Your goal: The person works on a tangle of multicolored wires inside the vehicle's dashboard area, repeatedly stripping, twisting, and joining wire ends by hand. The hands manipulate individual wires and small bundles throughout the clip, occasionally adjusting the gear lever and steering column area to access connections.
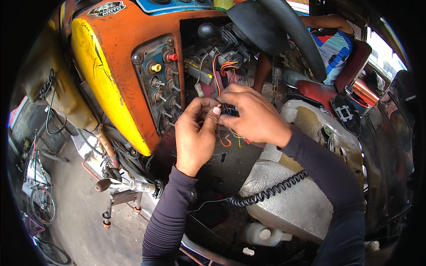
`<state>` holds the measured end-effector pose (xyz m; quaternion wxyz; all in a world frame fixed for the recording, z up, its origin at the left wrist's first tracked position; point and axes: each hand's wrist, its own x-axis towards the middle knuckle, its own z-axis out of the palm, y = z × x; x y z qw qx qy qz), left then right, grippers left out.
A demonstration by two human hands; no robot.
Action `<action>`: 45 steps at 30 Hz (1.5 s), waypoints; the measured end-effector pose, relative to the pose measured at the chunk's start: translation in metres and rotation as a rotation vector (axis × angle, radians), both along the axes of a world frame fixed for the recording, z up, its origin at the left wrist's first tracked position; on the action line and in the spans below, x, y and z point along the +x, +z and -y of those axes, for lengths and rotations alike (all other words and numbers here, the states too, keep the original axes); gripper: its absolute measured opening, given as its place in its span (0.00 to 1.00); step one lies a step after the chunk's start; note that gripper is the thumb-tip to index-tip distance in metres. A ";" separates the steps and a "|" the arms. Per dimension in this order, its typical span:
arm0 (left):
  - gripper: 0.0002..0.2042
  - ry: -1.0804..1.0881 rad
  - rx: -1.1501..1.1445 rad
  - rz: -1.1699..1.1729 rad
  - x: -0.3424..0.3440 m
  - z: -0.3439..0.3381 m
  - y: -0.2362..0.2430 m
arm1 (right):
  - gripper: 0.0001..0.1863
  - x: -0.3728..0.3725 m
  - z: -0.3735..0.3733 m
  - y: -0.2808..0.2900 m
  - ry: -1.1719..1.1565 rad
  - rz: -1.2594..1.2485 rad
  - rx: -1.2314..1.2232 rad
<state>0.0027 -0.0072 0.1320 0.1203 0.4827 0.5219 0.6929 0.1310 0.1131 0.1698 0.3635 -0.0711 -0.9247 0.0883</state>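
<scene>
My left hand [196, 135] and my right hand [254, 116] meet at the centre, in front of an orange dashboard panel [111, 62]. My left thumb and index finger pinch a thin wire [220, 104]. My right hand's fingers are closed on a small dark bundle of wires [229, 109], partly hidden by them. Coloured wires [225, 139] dangle below, and more wires with a pale plug [199, 90] hang above. Left of the hands is a switch plate [155, 97] with red and yellow knobs. A black steering wheel [306, 46] is above right.
A worn silver seat [277, 195] with a coiled black cable [257, 195] lies lower right, near a white jug [262, 235]. A person in a striped top [333, 53] sits at upper right. Bicycles [43, 204] stand at left beside the concrete floor [75, 208].
</scene>
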 end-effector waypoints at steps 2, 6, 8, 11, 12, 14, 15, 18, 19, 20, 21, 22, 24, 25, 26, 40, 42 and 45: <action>0.03 0.044 0.027 0.002 -0.001 0.001 0.000 | 0.13 -0.008 -0.001 -0.001 -0.028 -0.009 -0.007; 0.04 0.263 0.088 -0.233 -0.002 0.001 -0.013 | 0.10 -0.005 0.001 -0.001 -0.050 -0.006 -0.105; 0.06 0.421 0.250 -0.261 -0.006 -0.003 -0.021 | 0.09 0.000 0.001 -0.001 -0.046 -0.020 -0.168; 0.09 0.226 0.062 0.179 -0.009 0.005 -0.041 | 0.08 0.007 -0.003 -0.004 -0.034 -0.047 -0.260; 0.08 0.172 -0.029 0.282 -0.010 0.007 -0.047 | 0.08 0.010 -0.003 -0.006 -0.020 -0.061 -0.175; 0.08 0.103 -0.017 0.312 -0.011 0.011 -0.059 | 0.09 0.015 -0.002 -0.007 -0.029 -0.063 -0.016; 0.07 0.121 -0.041 0.224 -0.014 0.014 -0.063 | 0.09 0.021 0.000 -0.006 0.000 -0.072 0.013; 0.06 0.131 -0.079 0.046 -0.015 0.015 -0.073 | 0.08 0.049 0.015 -0.005 -0.044 0.086 -0.034; 0.07 0.159 -0.089 -0.058 -0.014 0.013 -0.075 | 0.08 0.060 0.021 -0.004 -0.072 0.185 -0.101; 0.08 0.195 -0.092 -0.166 -0.012 0.011 -0.076 | 0.08 0.068 0.026 -0.005 -0.099 0.284 -0.164; 0.10 0.165 -0.144 -0.183 -0.009 0.007 -0.077 | 0.08 0.072 0.032 -0.009 -0.061 0.344 -0.163; 0.10 0.135 -0.122 -0.214 -0.007 0.002 -0.077 | 0.08 0.075 0.036 -0.015 -0.026 0.402 -0.163; 0.10 0.132 -0.180 -0.345 -0.004 -0.004 -0.075 | 0.07 0.073 0.039 -0.025 0.012 0.474 -0.148; 0.09 0.145 -0.134 -0.376 -0.003 -0.005 -0.074 | 0.07 0.069 0.038 -0.030 0.004 0.452 -0.159; 0.08 0.156 -0.092 -0.399 -0.003 -0.006 -0.073 | 0.08 0.065 0.036 -0.035 -0.012 0.434 -0.153; 0.08 0.174 -0.119 -0.314 0.015 0.028 -0.060 | 0.13 0.052 0.042 -0.038 -0.089 0.203 -0.434; 0.09 0.185 -0.094 -0.319 0.021 0.029 -0.059 | 0.13 0.052 0.042 -0.039 -0.088 0.175 -0.478; 0.09 0.196 -0.002 -0.358 0.023 0.030 -0.057 | 0.12 0.052 0.039 -0.042 -0.037 0.186 -0.628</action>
